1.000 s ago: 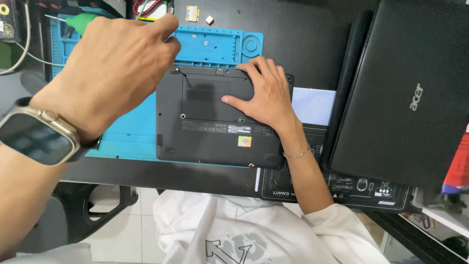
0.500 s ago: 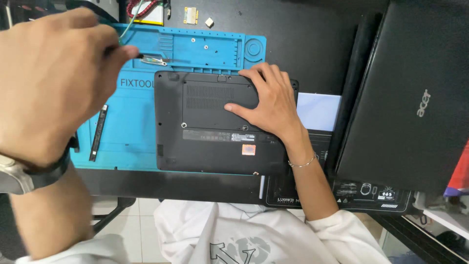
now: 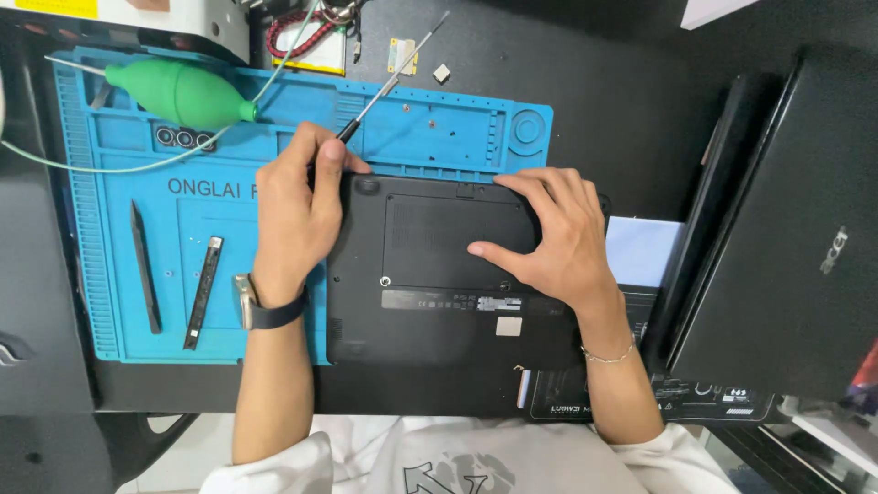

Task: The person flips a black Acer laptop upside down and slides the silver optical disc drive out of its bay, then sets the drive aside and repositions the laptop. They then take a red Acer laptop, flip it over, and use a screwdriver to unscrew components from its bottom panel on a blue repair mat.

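1. Two hands work over one small black laptop (image 3: 448, 274) in the single head view; it lies bottom-up, partly on a blue repair mat (image 3: 137, 238), with its near edge hanging off the mat onto the dark desk (image 3: 622, 101).
2. Spread flat, fingers apart, the right hand (image 3: 549, 242) presses on the far right part of the laptop's underside and grips nothing; that weight seems meant to keep the shell from sliding.
3. Curled at the laptop's far left corner, the left hand (image 3: 297, 215) closes around the handle of a thin screwdriver (image 3: 389, 78). The shaft slants up and away past the knuckles, so the tip points away from the case, not into a screw.
4. Just beside the left thumb sits a round rubber foot (image 3: 367, 185) on the corner of the shell.
5. Left of the left wrist, two slim pry tools (image 3: 144, 265) lie parallel on the mat, within easy reach and apart from the laptop.
6. Beyond the left hand, a green rubber air blower (image 3: 178, 93) rests on the mat's far edge, and a pale green cable (image 3: 128, 167) loops across the mat near it.
7. Right of the right hand, a larger black laptop (image 3: 786, 238) lies closed, pushed aside and well apart from the work, with a pale sheet (image 3: 645, 252) between it and the right wrist.
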